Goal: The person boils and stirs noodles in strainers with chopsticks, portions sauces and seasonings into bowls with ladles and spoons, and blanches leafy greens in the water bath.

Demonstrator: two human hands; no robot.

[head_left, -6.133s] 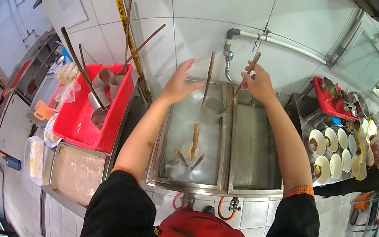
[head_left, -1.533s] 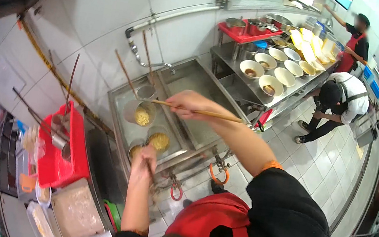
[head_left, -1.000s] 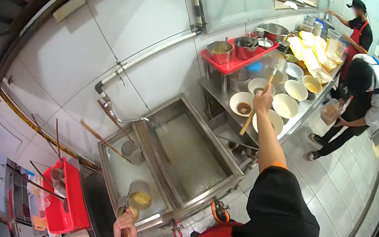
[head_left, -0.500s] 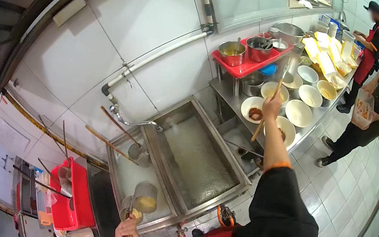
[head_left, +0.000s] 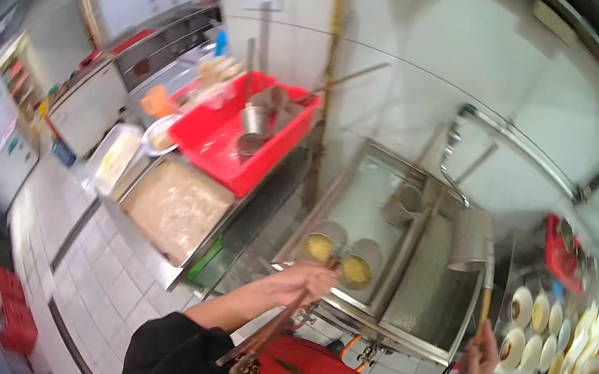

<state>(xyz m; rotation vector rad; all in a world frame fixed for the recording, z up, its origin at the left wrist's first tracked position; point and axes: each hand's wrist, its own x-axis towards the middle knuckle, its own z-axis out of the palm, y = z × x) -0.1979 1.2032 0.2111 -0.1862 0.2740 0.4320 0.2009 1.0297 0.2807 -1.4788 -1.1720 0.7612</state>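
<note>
My left hand (head_left: 305, 281) is closed around dark wooden handles that slant down past my red apron. Beyond the fingers, two deep noodle strainers, a left noodle strainer (head_left: 334, 232) and a right noodle strainer (head_left: 366, 248), sit in the cloudy water of the left vat (head_left: 367, 196), yellow noodles showing in both. My right hand (head_left: 480, 359) grips the long pale handle of another noodle strainer (head_left: 470, 240), raised over the right vat (head_left: 426, 296). What that basket contains cannot be seen. Another noodle strainer (head_left: 406, 202) rests at the back of the left vat.
To the left, a red bin (head_left: 217, 149) holds several strainers beside a shallow metal tray (head_left: 178, 208). A water pipe with tap (head_left: 451, 155) runs along the tiled wall. At the right, white bowls (head_left: 520, 306) and a red tray (head_left: 562, 254) stand on a counter.
The view has swung left. My right hand has brought its strainer from the bowls back over the right vat. My left hand still grips handles at the left vat.
</note>
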